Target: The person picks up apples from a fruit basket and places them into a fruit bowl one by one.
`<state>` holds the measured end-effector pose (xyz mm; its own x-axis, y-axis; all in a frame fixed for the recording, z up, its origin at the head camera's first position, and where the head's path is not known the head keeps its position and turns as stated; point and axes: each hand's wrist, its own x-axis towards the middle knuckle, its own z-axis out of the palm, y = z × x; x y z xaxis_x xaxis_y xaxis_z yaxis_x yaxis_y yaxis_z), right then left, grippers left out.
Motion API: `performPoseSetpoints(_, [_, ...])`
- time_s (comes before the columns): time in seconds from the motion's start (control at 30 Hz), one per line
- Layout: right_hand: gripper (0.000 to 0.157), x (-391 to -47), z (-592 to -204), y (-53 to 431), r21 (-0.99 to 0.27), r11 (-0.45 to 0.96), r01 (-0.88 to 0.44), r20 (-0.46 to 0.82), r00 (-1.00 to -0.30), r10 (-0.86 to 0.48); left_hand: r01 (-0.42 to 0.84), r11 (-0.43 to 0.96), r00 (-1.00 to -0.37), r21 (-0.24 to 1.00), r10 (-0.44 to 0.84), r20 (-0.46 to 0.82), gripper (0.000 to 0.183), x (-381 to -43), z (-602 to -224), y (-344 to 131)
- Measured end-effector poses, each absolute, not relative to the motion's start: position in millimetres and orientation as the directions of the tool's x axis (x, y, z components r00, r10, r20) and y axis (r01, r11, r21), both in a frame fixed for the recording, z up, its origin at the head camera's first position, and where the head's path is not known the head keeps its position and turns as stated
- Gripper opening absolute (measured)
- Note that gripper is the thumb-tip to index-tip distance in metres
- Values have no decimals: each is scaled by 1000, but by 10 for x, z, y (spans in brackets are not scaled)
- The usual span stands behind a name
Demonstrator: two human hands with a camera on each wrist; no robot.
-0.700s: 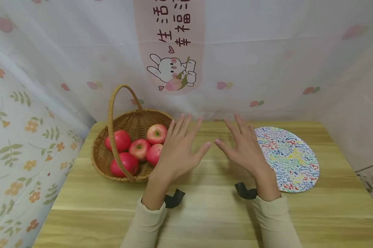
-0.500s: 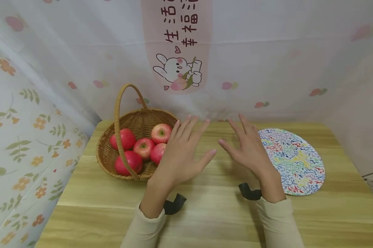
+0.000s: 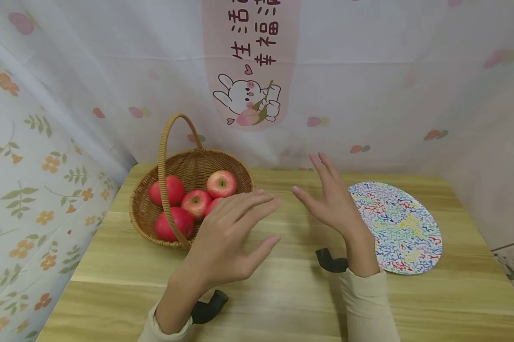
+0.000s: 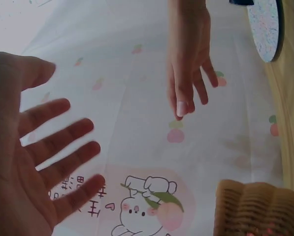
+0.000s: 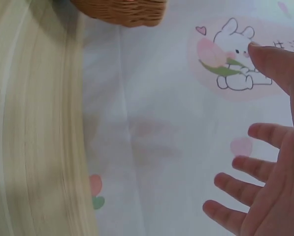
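Note:
My left hand (image 3: 222, 242) is raised over the table in front of the basket, fingers spread and relaxed, holding nothing. It covers part of the basket's near right side and of one apple. The wicker basket (image 3: 235, 164) has a tall arched handle and several red apples (image 3: 221, 184) inside. Farther right, my right hand (image 3: 335, 204) hovers with fingers extended and nothing in it. Just beyond that hand lies a round board (image 3: 404, 228) with a multicoloured squiggle pattern, partly hidden by the wrist. Both wrist views show the palms bare.
The wooden table (image 3: 282, 294) ends at the back against a white curtain (image 3: 346, 85) with a rabbit print. A flower-patterned cloth (image 3: 47, 204) hangs on the left. Black curved pieces (image 3: 210, 306) stick out at both wrists.
My left hand has drawn back toward me and to the left, uncovering the basket's right rim. My right hand has shifted slightly left. The head view has turned a little.

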<state>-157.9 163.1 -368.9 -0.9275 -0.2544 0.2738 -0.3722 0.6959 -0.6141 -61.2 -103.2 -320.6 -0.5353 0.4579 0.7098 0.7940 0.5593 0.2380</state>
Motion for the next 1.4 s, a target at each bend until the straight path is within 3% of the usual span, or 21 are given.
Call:
performPoseSetpoints(0.27, [79,-1612,-3683,1532,-610,671,-422,303,-906,-295,874,454,-344,173,326,881,25,-548,-3196,-1232])
performPoseSetpoints(0.47, [77,-1647,-3738,1381,-621,626,-471,325,-882,-342,862,507,-99,18,134,986,20,-567,-3322,-1433])
performPoseSetpoints(0.6, [76,-1646,-3716,1327,-621,617,-483,332,-875,-351,841,537,-51,69,-48,998,21,-580,-3456,-1466])
performPoseSetpoints(0.73, [76,-1646,-3680,1283,-604,622,-499,330,-867,-374,779,590,-80,214,-245,966,32,-560,-3623,-1497])
performPoseSetpoints(0.8, [75,-1652,-3669,1246,-599,615,-513,332,-858,-392,749,600,-135,281,-276,952,38,-549,-3698,-1573])
performPoseSetpoints(0.97, [75,-1677,-3662,1135,-605,591,-533,335,-844,-418,683,653,-276,327,-184,943,56,-539,-3867,-1858])
performPoseSetpoints(1.13, [75,-1679,-3664,1046,-608,586,-536,322,-841,-436,617,739,-293,270,-102,950,55,-506,-4045,-2054])
performPoseSetpoints(1.4, [73,-1740,-3642,827,-598,542,-591,364,-802,-474,547,769,-430,331,-81,899,61,-446,-4274,-2302])
